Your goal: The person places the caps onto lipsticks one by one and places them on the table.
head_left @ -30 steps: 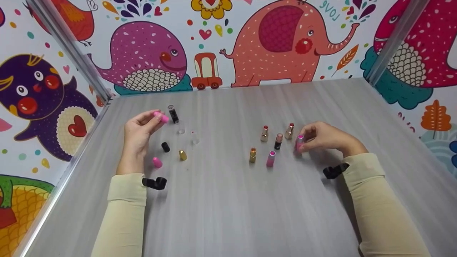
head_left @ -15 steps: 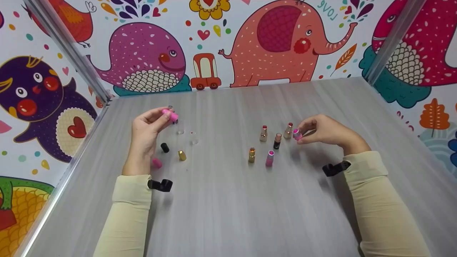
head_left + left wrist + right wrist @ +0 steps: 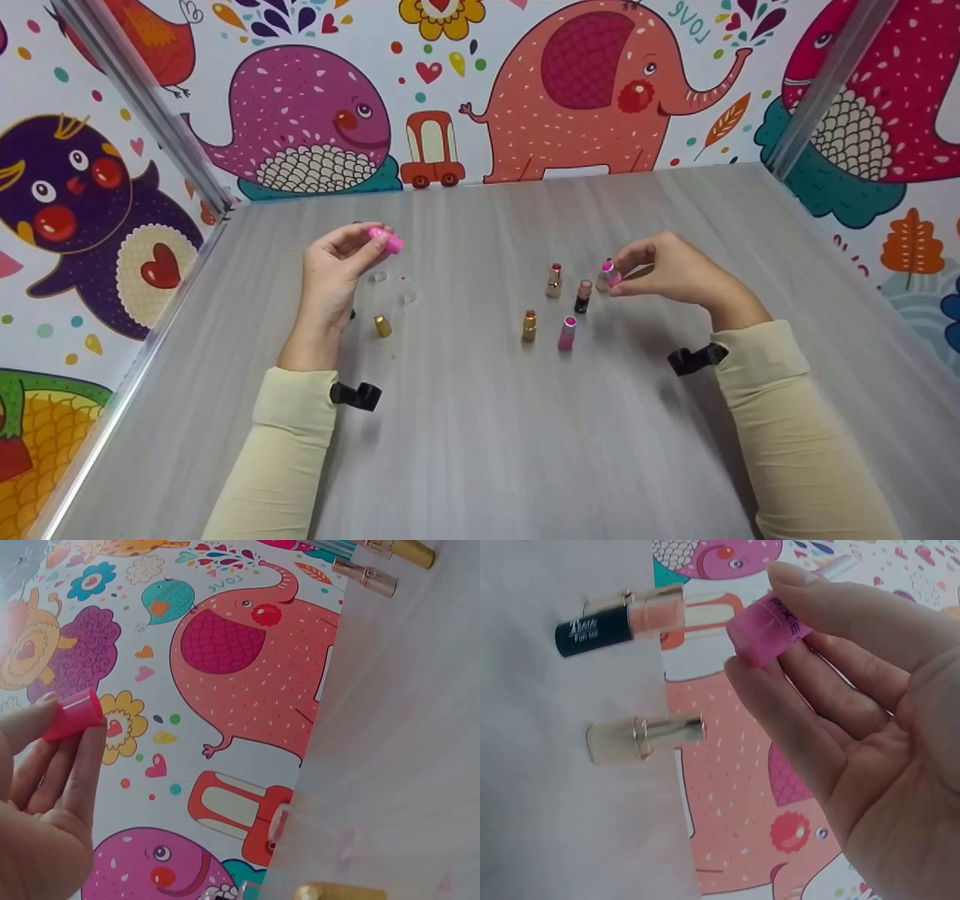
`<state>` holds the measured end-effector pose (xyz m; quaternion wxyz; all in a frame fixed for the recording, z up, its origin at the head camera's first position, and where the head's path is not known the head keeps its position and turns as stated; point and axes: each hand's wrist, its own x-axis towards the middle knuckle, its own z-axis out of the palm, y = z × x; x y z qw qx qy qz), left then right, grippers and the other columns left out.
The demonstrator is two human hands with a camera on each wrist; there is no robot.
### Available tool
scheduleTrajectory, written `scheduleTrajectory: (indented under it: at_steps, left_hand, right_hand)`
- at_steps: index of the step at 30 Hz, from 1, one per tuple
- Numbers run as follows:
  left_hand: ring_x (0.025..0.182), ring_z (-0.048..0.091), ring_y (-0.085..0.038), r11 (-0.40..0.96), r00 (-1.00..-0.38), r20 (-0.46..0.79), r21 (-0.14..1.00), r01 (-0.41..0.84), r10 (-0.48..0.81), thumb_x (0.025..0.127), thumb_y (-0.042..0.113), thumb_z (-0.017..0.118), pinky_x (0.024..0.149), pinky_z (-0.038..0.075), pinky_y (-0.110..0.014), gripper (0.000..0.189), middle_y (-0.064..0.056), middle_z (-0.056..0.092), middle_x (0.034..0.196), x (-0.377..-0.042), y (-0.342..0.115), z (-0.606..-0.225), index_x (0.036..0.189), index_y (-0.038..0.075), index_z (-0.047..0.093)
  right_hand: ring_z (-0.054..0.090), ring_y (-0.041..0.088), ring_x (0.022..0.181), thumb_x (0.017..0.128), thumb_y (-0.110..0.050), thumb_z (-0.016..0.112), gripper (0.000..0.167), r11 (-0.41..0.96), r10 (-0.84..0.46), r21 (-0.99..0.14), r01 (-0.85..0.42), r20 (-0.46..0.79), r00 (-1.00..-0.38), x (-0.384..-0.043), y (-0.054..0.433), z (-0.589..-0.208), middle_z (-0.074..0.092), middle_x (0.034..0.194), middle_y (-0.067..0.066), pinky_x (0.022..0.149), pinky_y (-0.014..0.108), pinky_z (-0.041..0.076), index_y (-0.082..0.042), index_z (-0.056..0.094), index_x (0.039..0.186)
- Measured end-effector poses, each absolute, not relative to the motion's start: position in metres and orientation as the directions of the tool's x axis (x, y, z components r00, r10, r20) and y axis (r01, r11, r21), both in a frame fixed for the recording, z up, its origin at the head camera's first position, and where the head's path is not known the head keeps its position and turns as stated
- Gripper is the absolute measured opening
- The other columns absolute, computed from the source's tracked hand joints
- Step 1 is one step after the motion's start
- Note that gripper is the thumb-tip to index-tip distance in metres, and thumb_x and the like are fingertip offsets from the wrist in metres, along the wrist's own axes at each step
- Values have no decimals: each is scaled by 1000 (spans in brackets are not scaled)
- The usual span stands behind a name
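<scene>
Your left hand (image 3: 334,270) pinches a pink cap (image 3: 385,241) between thumb and fingers, raised off the desk (image 3: 480,450); its hollow end points away from your left fingers, toward your right side. Your right hand (image 3: 667,274) pinches a pink lipstick (image 3: 610,274) between thumb and fingertips, also up off the desk and leaning a little, with its silver collar and bright tip uppermost. The cap and the lipstick are well apart, one in each set of fingers.

Just past your right fingertips, partly hidden by what they hold, stands a gold lipstick (image 3: 601,286); you cannot tell whether the two touch. To the left of those fingers a black lipstick (image 3: 583,296) with a peach tip stands near, and a red-tipped lipstick (image 3: 554,280) stands beyond it. Nearer to you than the right fingers, and to their left, stand a second pink lipstick (image 3: 568,333) and an orange-tipped lipstick (image 3: 529,327).

Below your left fingers, on your side of them, lies a gold cap (image 3: 382,326). Two clear caps, one (image 3: 377,277) just below those fingers and another (image 3: 407,298) a bit to the right, sit on the desk. A dark piece (image 3: 353,315) shows only as a sliver beside your left wrist.
</scene>
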<state>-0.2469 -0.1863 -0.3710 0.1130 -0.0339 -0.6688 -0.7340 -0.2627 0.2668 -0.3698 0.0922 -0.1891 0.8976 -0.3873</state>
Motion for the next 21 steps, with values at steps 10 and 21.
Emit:
scheduleTrajectory:
  at_steps: [10,21]
  left_hand:
    - [107,74,-25,-122,-968,226,963,239,-113,97,8,80,94,62,-37,25,-8,78,111,-240,-171,-367,118,-3,75]
    - [111,73,-27,-99,-973,217,969,224,-75,97,13,81,96,61,-37,32,-11,77,116,-231,-156,-364,123,-5,73]
  right_hand:
    - [74,25,99,85,-16,93,28,629,-382,-731,-264,6,-924,-260,255,-368,80,99,6,81,22,60,-6,80,107]
    - [74,26,98,86,-15,92,22,635,-363,-728,-261,17,-931,-249,238,-361,80,98,5,83,34,59,-9,81,104]
